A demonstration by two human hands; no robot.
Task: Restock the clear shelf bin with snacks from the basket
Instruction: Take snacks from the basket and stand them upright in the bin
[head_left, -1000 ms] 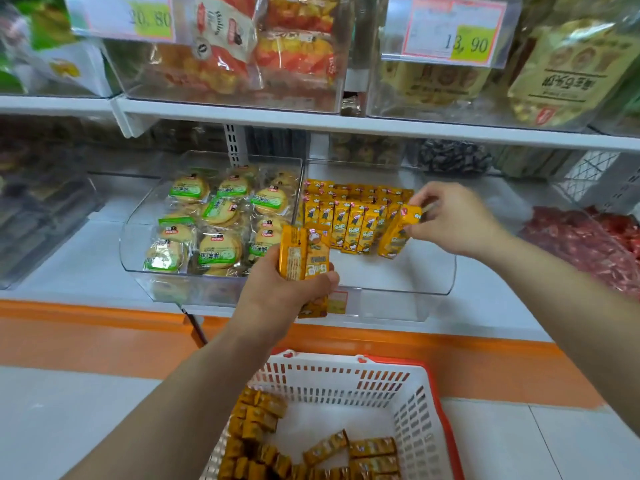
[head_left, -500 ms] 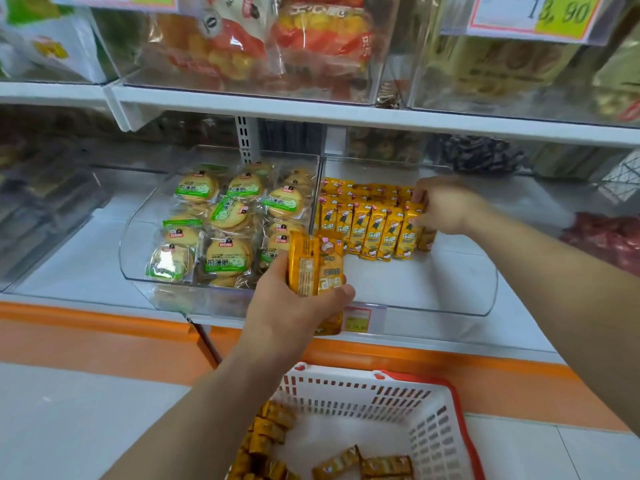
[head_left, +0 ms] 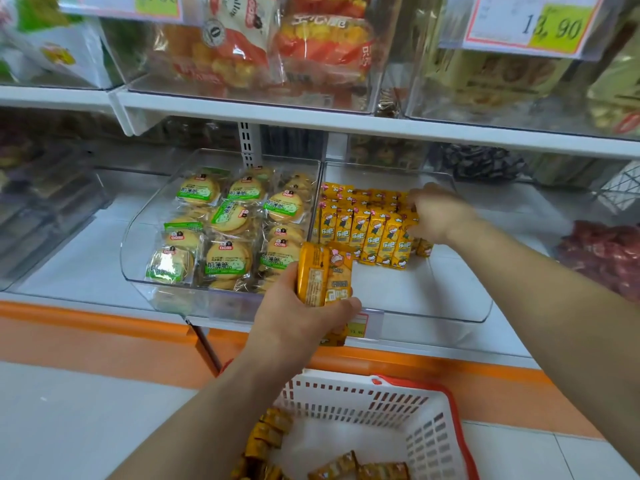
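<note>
Nearest, a white basket with a red rim (head_left: 381, 403) is seen at the bottom edge, partly cut off; loose yellow-brown snack packs (head_left: 270, 434) lie in it, print too blurred to read. Above it, a small stack of yellow packs (head_left: 323, 278) is gripped by the left hand (head_left: 301, 320), fingers wrapped round it, back-of-pack small print facing up and not legible. The stack is held just over the front wall of the clear shelf bin (head_left: 433, 313). A price tag (head_left: 360, 327) on the bin front is half hidden by the hand, its digits too small to read. Inside the bin, a row of packs (head_left: 367, 233) stands upright towards the back, "乐吧" and a cartoon figure shown on each; more rows are seen behind. The right end of the row is covered by the right hand (head_left: 440, 216), fingers curled onto the end packs; what lies under the palm is hidden. In the adjoining bin (head_left: 138, 237) on the left, round cookies (head_left: 225, 220) in clear wrap are piled, green labels reading "煎薄脆". Red-wrapped sweets (head_left: 602, 254) are cut off at the right edge. On the upper shelf (head_left: 311, 123), bagged snacks are blurred; a price label (head_left: 554, 26) reads "13,90", and another label (head_left: 156, 3) is cut off by the top edge.
</note>
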